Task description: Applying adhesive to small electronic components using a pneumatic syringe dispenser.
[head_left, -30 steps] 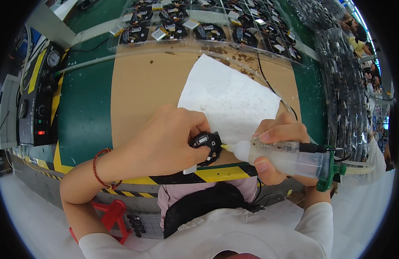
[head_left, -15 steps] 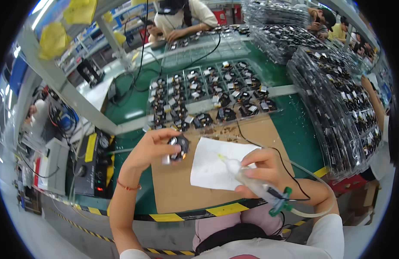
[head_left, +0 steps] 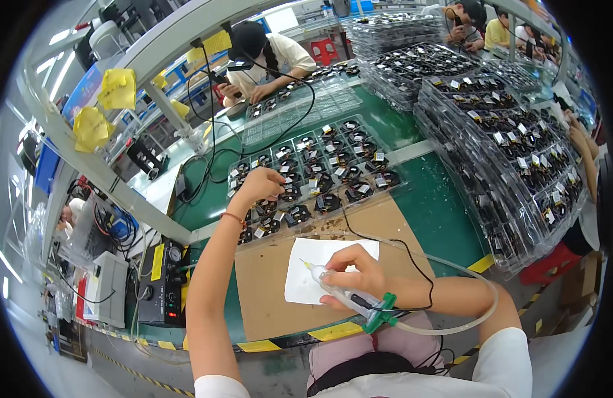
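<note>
My right hand (head_left: 356,273) is wrapped round a clear glue-dispensing syringe (head_left: 338,286) with a thin yellow tip and a green cap, from which an air hose runs. Its tip points up and left over a white paper sheet (head_left: 300,282). My left hand (head_left: 260,186) reaches over the clear compartment tray (head_left: 379,149), fingers bent and drawn together at a compartment. Just by those fingertips lies a small black round part (head_left: 290,192) with a white label; whether they grip it is hidden. Several like parts fill the tray.
Brown cardboard (head_left: 266,298) covers the front of the green table. At right rise stacked trays of parts (head_left: 482,172). A black dispenser controller (head_left: 161,282) stands at left by a metal post. A black cable (head_left: 412,255) crosses near my right arm. Other people work at the far side and right.
My left hand has moved up and away from the cardboard, where it held a black round part, to the tray. The syringe in my right hand has shifted left. The view has tilted.
</note>
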`<action>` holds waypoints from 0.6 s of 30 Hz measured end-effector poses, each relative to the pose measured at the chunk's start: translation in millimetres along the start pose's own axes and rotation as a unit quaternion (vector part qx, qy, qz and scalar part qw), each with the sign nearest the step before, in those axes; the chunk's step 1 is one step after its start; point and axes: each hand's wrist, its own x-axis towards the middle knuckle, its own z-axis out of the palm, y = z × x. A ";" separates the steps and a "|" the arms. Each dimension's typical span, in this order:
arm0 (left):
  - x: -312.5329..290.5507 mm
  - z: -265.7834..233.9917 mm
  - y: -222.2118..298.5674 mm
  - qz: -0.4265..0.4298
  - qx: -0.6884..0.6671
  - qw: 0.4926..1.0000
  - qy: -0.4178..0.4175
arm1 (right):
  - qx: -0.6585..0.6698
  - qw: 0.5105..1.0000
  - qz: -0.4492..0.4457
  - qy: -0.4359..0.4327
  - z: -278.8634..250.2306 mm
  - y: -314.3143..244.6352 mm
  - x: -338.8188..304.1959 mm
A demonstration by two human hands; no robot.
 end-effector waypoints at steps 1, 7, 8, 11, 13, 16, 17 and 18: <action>2.5 -0.2 1.1 0.000 0.030 1.000 0.009 | 0.008 1.000 0.003 0.006 -0.1 -1.6 2.4; 13.2 11.5 18.0 -0.006 0.241 0.966 0.094 | 0.016 1.000 0.018 -0.016 -3.6 -2.7 -2.1; 19.2 16.6 13.4 0.018 0.267 0.956 0.122 | 0.008 1.000 0.019 -0.018 -4.2 -3.7 -1.7; 34.8 25.5 -5.2 0.036 0.327 0.931 0.158 | 0.016 1.000 0.001 -0.001 2.2 -0.8 2.0; 40.0 36.0 -1.7 -0.021 0.381 0.906 0.183 | 0.014 1.000 0.005 -0.003 0.1 -1.3 2.4; 45.2 41.3 0.1 -0.043 0.372 0.911 0.175 | 0.009 1.000 0.007 -0.003 0.1 -0.7 1.8; 47.3 39.3 -2.6 -0.042 0.371 0.911 0.177 | 0.006 1.000 0.007 -0.002 1.1 -0.5 1.0; 49.1 33.7 -7.4 -0.056 0.329 0.925 0.181 | 0.006 1.000 0.004 -0.004 2.1 -1.0 -0.1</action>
